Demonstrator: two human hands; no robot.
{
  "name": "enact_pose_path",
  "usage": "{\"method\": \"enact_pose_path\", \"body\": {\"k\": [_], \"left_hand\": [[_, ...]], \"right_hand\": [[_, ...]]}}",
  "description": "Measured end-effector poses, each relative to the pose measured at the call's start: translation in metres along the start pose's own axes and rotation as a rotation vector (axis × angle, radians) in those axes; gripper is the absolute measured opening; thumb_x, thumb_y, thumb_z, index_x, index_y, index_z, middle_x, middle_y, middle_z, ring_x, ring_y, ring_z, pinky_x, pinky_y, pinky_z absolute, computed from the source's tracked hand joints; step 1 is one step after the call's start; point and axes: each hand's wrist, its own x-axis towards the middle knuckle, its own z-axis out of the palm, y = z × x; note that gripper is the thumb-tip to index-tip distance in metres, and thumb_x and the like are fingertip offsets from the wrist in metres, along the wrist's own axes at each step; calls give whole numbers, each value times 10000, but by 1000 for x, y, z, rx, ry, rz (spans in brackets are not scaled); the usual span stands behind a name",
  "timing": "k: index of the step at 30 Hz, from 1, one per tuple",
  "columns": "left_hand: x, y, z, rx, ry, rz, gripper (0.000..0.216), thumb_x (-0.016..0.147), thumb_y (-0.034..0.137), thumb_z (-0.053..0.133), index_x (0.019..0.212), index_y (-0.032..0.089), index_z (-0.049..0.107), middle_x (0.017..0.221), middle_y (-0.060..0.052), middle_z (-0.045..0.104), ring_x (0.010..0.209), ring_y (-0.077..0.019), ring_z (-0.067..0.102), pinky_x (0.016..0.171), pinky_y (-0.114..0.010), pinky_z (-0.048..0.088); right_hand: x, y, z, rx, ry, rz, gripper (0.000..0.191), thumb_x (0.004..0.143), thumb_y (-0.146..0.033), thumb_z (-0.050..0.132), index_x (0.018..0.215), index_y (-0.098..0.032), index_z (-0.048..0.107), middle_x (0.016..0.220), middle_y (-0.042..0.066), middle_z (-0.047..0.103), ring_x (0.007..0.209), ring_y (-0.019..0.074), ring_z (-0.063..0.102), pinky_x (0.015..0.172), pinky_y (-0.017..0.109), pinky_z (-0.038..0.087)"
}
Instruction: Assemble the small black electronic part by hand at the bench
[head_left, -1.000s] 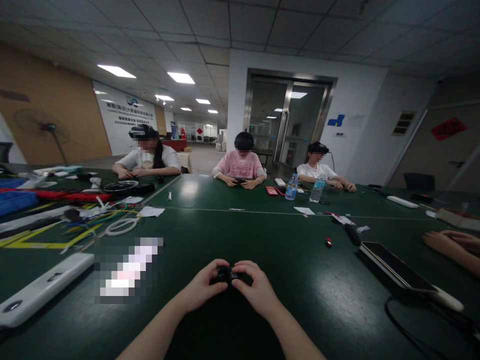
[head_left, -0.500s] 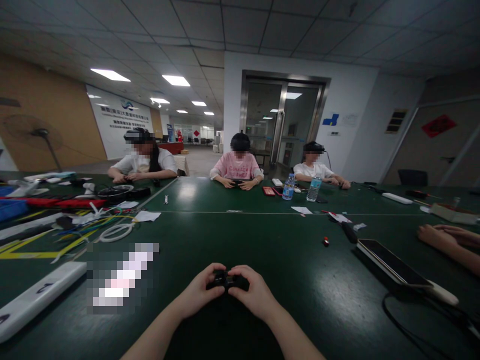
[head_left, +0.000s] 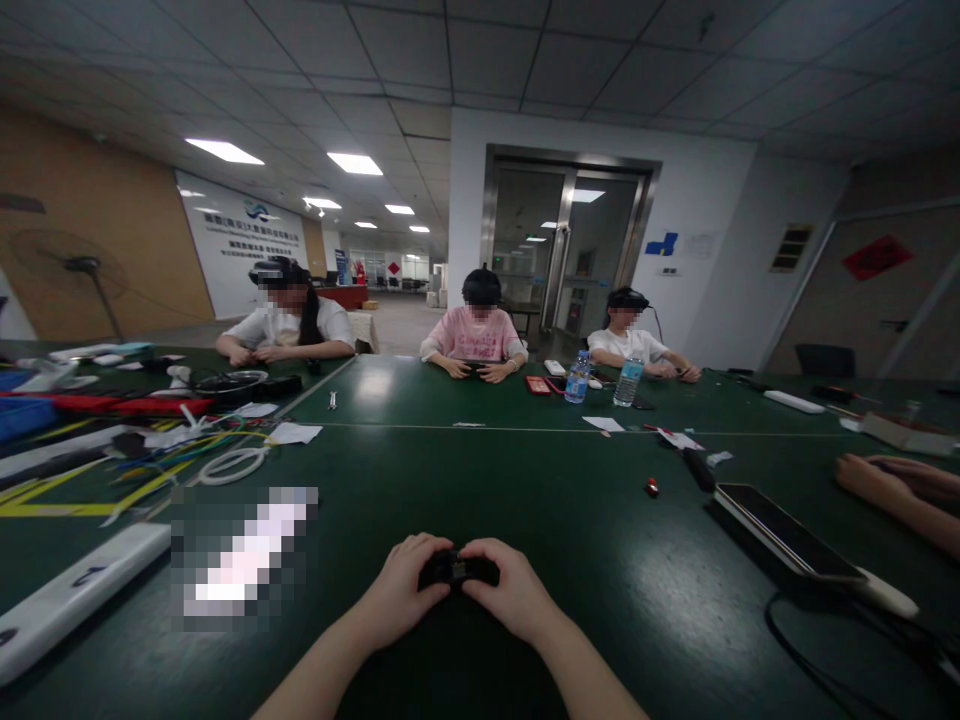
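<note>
My left hand (head_left: pixel 406 583) and my right hand (head_left: pixel 508 582) meet low in the middle of the head view. Between them is a small black object (head_left: pixel 454 569) with a shiny middle part. The fingers and thumb of each hand curl round one end of it, so much of it is hidden and its exact kind cannot be told. It is held just over the dark green table (head_left: pixel 480 480) or rests on it; which of the two is unclear.
Left lie a white power strip (head_left: pixel 79 600), a blurred-out bright item (head_left: pixel 251 560) and coiled cable (head_left: pixel 232 465). Right are a small red item (head_left: pixel 651 487), a phone (head_left: pixel 787 533) and a person's hands (head_left: pixel 877 480). Two bottles (head_left: pixel 577 378) stand near three seated people (head_left: pixel 480 335).
My left hand has shifted slightly right and down, and the black object looks turned a little. Both hands keep their hold. The camera view has barely moved.
</note>
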Motion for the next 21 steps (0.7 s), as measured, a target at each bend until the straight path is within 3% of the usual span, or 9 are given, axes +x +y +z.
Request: {"method": "enact_pose_path", "body": {"k": [21], "left_hand": [[1, -10, 2, 30, -16, 5, 443, 728, 250, 610, 1163, 237, 530, 1188, -65, 565, 1131, -250, 481, 989, -401, 347]], "right_hand": [[3, 2, 7, -117, -21, 54, 249, 710, -257, 633, 953, -306, 659, 1099, -9, 590, 1071, 203, 522, 935, 362, 389]]}}
